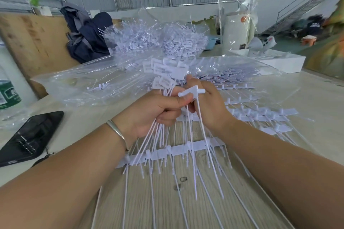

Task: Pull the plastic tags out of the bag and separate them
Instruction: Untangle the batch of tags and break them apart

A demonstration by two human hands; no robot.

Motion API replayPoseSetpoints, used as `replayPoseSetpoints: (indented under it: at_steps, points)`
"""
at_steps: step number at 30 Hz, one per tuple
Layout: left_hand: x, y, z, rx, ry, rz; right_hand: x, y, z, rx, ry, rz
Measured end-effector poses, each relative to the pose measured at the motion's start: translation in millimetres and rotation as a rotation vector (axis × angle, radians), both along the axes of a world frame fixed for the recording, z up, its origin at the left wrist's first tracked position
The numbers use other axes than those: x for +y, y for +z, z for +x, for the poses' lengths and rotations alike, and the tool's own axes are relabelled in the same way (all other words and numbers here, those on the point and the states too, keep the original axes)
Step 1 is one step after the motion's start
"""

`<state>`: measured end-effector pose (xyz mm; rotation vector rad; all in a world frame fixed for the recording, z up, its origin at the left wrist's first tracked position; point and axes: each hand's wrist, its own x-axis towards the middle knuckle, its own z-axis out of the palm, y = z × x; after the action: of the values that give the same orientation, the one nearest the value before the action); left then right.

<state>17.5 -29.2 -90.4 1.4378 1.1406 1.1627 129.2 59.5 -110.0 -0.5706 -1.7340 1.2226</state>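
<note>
Both hands are gripping: left hand (pixel 158 109) clutching a bundle of tags (pixel 165 72), right hand (pixel 208 106) pinching one tag (pixel 191 92) above the bench (pixel 307 98).

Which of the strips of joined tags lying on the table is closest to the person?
The strip of joined tags lying crosswise just below the left hand and right hand. The other strips lie farther away, to the right, toward the plastic bag.

Bright, even daylight, diffuse; shadows soft and faint beneath the forearms on the tabletop (pixel 186 201). Glare streaks across the clear plastic bag (pixel 78 87). Strong wide-angle distortion: wall lines bow, edges stretch. Motion blur smears the right margin and the far tag heap (pixel 158 39). Centre reasonably sharp.
</note>
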Motion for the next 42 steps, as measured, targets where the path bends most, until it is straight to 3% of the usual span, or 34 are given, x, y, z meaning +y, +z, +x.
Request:
replayPoseSetpoints:
  at_steps: [4,9,13,16,20,25,35,39,42]
  points:
    - [2,-1,2,0.084,0.108,0.011,6,0,7,-0.062,-0.035,0.050]
    - [-1,3,4,0.135,0.211,0.044,6,7,10,-0.023,0.055,-0.185]
    - [-1,5,0,0.121,0.407,0.044,11,11,15,-0.146,-0.069,-0.180]
    - [0,4,1,0.106,0.495,0.066,16,12,18,-0.123,-0.128,-0.152]
    - [-1,4,5,0.117,0.461,0.113,18,14,18,0.055,0.039,-0.419]
    - [0,2,4,0.147,0.502,0.108,20,14,23,-0.022,0.409,-0.654]
    - [4,1,1,0.107,0.497,0.054,16,17,24,-0.188,0.429,-0.538]
    - [7,3,-2,0.077,0.576,0.071,24,24,30,-0.132,0.531,-0.662]
    - [8,2,-5,0.045,0.605,0.079,27,27,33,-0.158,0.536,-0.589]
